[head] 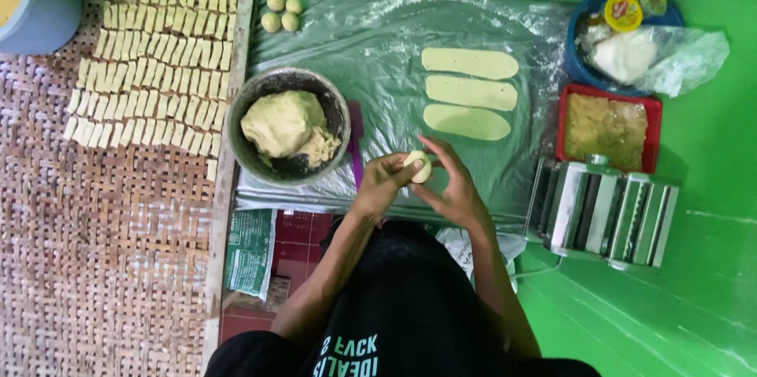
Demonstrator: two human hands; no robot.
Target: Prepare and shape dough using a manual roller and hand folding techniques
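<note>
Dough ball (419, 166) cupped between left hand (382, 184) and right hand (456, 188), beside metal bowl (341, 109) of dough lump (281, 122)

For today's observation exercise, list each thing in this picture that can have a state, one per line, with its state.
Small pale dough ball: held between both hands.
Left hand: closed on the ball.
Right hand: cupped round the ball.
Dark round metal bowl: holding a dough lump.
Three flat oval dough sheets: rolled out, lying apart.
Red square tray: filled.
Steel pasta roller: untouched.
</note>
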